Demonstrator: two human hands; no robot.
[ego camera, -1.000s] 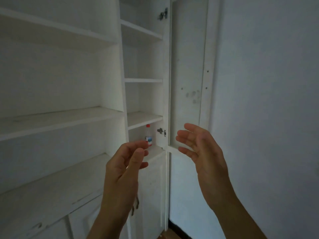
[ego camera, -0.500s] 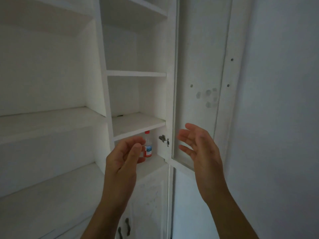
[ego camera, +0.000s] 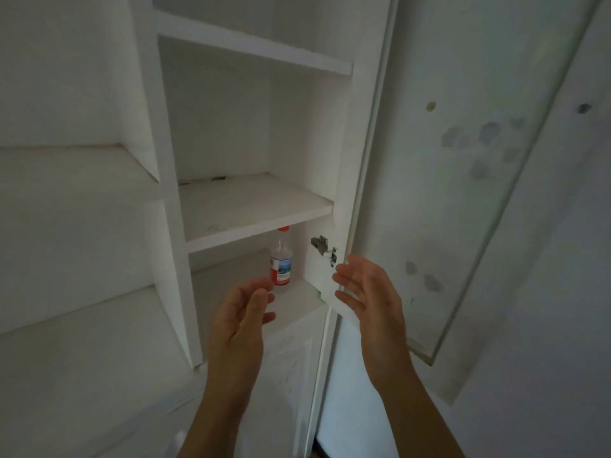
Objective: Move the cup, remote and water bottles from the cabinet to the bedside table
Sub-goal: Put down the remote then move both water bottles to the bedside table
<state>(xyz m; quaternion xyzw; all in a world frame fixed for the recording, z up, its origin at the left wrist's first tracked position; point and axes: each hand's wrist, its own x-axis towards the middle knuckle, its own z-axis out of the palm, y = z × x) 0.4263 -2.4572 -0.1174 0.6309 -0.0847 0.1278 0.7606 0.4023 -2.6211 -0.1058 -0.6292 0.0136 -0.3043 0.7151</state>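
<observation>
A small clear water bottle (ego camera: 281, 259) with a red cap and a red and blue label stands upright in the low compartment of the white cabinet (ego camera: 254, 209), near its right wall. My left hand (ego camera: 243, 317) is raised just in front of and below the bottle, fingers curled but apart, holding nothing. To the right, my right hand (ego camera: 368, 295) is spread with its palm facing left, in front of the cabinet door's lower edge. Neither hand touches the bottle. No cup or remote shows.
The cabinet door (ego camera: 446, 160) stands swung out to the right, with a metal hinge (ego camera: 324, 247) at its lower inner edge. Wide white shelves (ego camera: 76, 180) run off to the left. A lower door (ego camera: 291, 375) sits under the compartment. A plain wall (ego camera: 562, 292) fills the right.
The view has moved closer to the cabinet and turned right. Both hands have come nearer the bottle's compartment, and the left hand's fingers have spread a little.
</observation>
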